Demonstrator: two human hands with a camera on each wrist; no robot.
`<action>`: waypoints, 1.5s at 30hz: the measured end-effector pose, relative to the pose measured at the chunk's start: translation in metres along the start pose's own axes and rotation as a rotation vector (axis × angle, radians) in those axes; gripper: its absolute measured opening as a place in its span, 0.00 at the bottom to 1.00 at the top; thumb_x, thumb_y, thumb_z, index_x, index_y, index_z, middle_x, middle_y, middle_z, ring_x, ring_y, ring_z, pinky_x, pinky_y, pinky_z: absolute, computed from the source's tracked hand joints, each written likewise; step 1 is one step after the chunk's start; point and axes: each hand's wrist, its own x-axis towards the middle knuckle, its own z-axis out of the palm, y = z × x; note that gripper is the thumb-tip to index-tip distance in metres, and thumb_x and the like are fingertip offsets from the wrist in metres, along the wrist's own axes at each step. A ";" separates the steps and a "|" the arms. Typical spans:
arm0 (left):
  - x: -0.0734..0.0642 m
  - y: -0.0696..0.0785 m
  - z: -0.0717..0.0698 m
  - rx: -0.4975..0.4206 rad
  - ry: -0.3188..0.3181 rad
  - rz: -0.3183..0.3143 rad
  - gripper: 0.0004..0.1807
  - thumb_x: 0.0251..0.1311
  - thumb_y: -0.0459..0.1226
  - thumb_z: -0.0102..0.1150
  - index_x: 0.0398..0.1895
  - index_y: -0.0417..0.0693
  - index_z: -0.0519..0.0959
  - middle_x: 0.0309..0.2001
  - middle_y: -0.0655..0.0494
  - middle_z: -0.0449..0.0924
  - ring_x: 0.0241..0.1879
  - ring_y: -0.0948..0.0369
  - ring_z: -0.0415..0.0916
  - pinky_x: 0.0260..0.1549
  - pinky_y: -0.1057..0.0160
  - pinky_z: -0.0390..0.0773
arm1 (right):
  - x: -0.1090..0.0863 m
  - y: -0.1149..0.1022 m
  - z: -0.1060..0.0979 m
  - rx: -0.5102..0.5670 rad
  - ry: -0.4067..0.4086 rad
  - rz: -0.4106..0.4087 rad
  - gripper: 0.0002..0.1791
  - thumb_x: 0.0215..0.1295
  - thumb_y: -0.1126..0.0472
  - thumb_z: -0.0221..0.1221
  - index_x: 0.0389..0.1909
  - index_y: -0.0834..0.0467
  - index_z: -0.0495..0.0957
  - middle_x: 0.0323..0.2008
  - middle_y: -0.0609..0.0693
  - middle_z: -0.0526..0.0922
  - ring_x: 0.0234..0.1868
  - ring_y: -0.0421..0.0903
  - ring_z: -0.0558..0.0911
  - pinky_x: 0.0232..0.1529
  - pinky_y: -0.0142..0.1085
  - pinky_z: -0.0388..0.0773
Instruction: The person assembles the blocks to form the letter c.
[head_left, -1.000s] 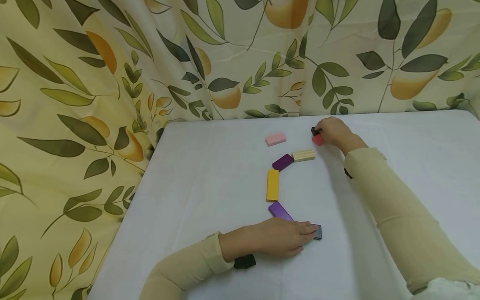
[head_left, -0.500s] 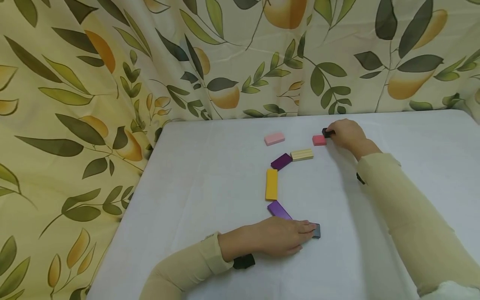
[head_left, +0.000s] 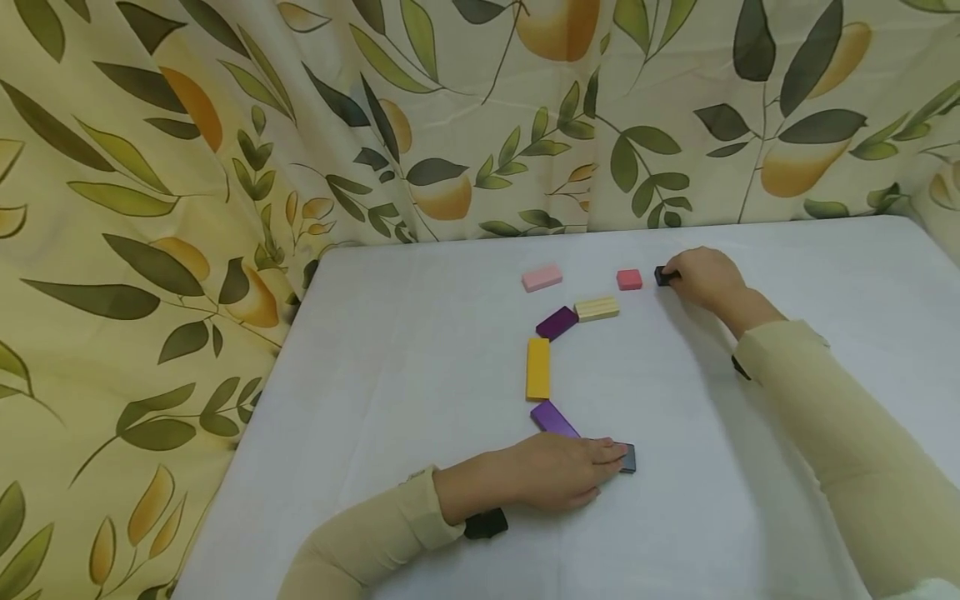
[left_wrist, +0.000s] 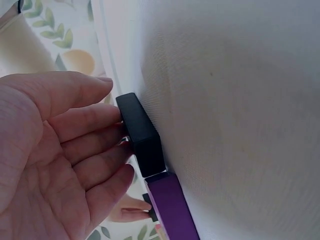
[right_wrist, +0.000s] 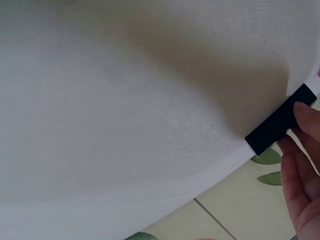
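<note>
My left hand [head_left: 551,472] lies palm down with its straight fingers on a dark grey block [head_left: 630,458], covering most of it. The left wrist view has that block [left_wrist: 141,132] standing end to end with a purple block [left_wrist: 172,207], fingertips against its side. At the far right of the blocks, my right hand [head_left: 707,277] pinches a black block [head_left: 662,276] near the back of the table. In the right wrist view the thumb presses one face of this black block [right_wrist: 277,121], fingers behind. A small red block [head_left: 629,279] sits just left of it.
A curved row runs from the purple block [head_left: 554,419] through a yellow block [head_left: 537,369] and a dark purple block [head_left: 557,323] to a pale striped block [head_left: 597,308]. Behind the row lies a pink block [head_left: 542,277]. A leaf-patterned curtain [head_left: 517,100] hangs behind the white tabletop [head_left: 390,358].
My right hand has moved the black block rightward, away from the red block, leaving a gap between them. The left hand stays on the dark grey block. The head view has shifted slightly.
</note>
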 end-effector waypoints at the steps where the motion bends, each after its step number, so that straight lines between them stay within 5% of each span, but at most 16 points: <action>1: 0.000 0.000 0.000 0.003 0.004 -0.001 0.25 0.69 0.45 0.42 0.67 0.50 0.61 0.69 0.61 0.52 0.66 0.69 0.46 0.58 0.76 0.51 | -0.001 -0.001 0.000 0.006 -0.004 0.000 0.12 0.54 0.74 0.56 0.41 0.73 0.78 0.42 0.70 0.78 0.45 0.67 0.75 0.47 0.55 0.69; 15: -0.002 0.000 0.001 -0.010 -0.002 -0.015 0.25 0.69 0.45 0.41 0.67 0.51 0.61 0.69 0.62 0.52 0.66 0.70 0.46 0.57 0.76 0.52 | -0.015 -0.004 0.006 0.024 0.070 -0.081 0.08 0.53 0.77 0.56 0.34 0.75 0.79 0.35 0.70 0.79 0.40 0.66 0.77 0.42 0.54 0.71; 22: 0.000 -0.001 0.001 -0.028 -0.002 -0.009 0.24 0.69 0.44 0.41 0.67 0.51 0.62 0.69 0.63 0.52 0.66 0.71 0.45 0.57 0.76 0.53 | -0.014 -0.006 -0.002 0.010 -0.034 -0.070 0.07 0.53 0.77 0.56 0.31 0.71 0.81 0.33 0.66 0.80 0.38 0.61 0.78 0.42 0.53 0.72; 30: 0.003 -0.001 0.000 -0.045 -0.026 -0.002 0.24 0.69 0.44 0.40 0.67 0.52 0.61 0.69 0.64 0.52 0.66 0.72 0.46 0.56 0.76 0.56 | -0.008 -0.008 -0.009 0.091 -0.133 0.001 0.20 0.52 0.70 0.62 0.46 0.76 0.74 0.45 0.71 0.76 0.48 0.66 0.72 0.51 0.56 0.65; 37: 0.003 0.000 -0.001 -0.050 -0.023 -0.009 0.24 0.69 0.44 0.40 0.68 0.52 0.61 0.69 0.64 0.52 0.66 0.72 0.45 0.56 0.76 0.54 | -0.010 -0.012 -0.008 0.085 -0.139 -0.009 0.08 0.52 0.71 0.62 0.33 0.72 0.80 0.33 0.65 0.80 0.35 0.57 0.76 0.42 0.52 0.71; 45: 0.001 -0.001 -0.002 -0.028 -0.008 -0.017 0.24 0.69 0.43 0.41 0.67 0.51 0.63 0.68 0.63 0.54 0.66 0.72 0.47 0.56 0.76 0.55 | -0.021 -0.021 -0.010 0.082 -0.127 -0.075 0.06 0.52 0.71 0.62 0.31 0.70 0.80 0.31 0.62 0.80 0.32 0.55 0.76 0.39 0.52 0.71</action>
